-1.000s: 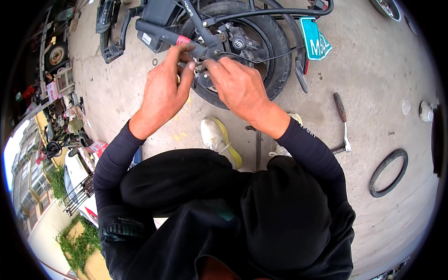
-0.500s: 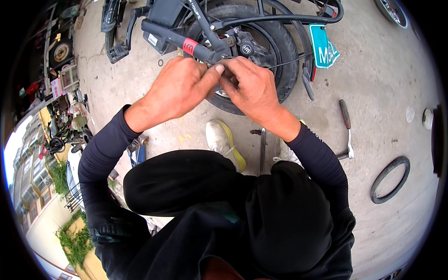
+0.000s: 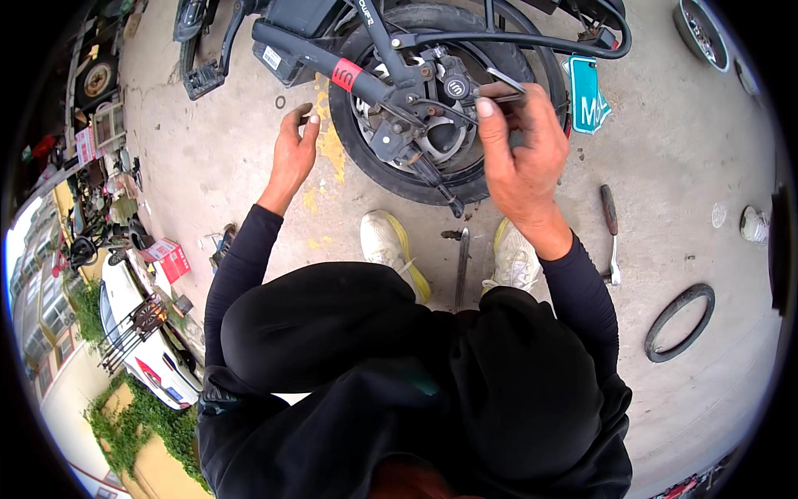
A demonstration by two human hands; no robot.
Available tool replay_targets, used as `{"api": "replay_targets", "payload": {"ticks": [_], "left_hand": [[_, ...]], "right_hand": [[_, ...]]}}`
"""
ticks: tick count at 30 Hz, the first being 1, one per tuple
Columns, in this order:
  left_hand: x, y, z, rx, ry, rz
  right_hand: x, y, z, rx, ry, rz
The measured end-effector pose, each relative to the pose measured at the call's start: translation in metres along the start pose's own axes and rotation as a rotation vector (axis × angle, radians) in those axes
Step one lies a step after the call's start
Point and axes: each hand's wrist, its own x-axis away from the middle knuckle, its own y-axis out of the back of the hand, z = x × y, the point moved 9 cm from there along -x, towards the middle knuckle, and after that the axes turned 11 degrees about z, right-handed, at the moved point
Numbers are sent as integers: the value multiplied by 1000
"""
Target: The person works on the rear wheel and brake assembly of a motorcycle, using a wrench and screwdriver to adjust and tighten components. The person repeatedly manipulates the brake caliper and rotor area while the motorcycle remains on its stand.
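A bike's rear wheel [image 3: 357,154] lies tilted on the ground in front of me, its brake disc [image 3: 453,143] and black brake caliper [image 3: 455,86] facing up. Beside the caliper, my right hand [image 3: 525,158] is closed, with a thin, bent metal hex key [image 3: 504,81] between thumb and fingers. My left hand [image 3: 293,158] hangs apart from the bike, left of the wheel; its thumb and forefinger are slightly parted, and nothing shows between them. A black kickstand-like leg [image 3: 428,173] points toward me from the axle area.
A screwdriver-like handled tool [image 3: 611,216] lies at the right, near a black rubber ring [image 3: 680,323]. A metal bar [image 3: 462,266] is between my shoes. A small ring [image 3: 280,102] lies left of the wheel. The teal plate [image 3: 585,91] hangs at the bike's rear.
My hands were together over the axle area. They have come apart: the left moved left and off the bike, the right moved right, where the hex key now shows. The wheel hub is uncovered.
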Motion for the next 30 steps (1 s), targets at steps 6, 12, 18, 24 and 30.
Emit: {"api": "replay_targets", "payload": {"ticks": [6,12,18,24,30], "left_hand": [[-63,-54,19,469,-28,86],[32,-114,80,636,279,136],[174,-172,-53,652,-81,1433],[49,-60,75,598,231,66],[-30,-40,78,647,196,24]], "right_hand": [[47,51,-31,27,-217,-20],[60,69,-42,-136,-299,-141],[61,62,-49,-158,-311,-79],[74,39,-54,-193,-308,16],[77,28,-55,228,-397,163]]}}
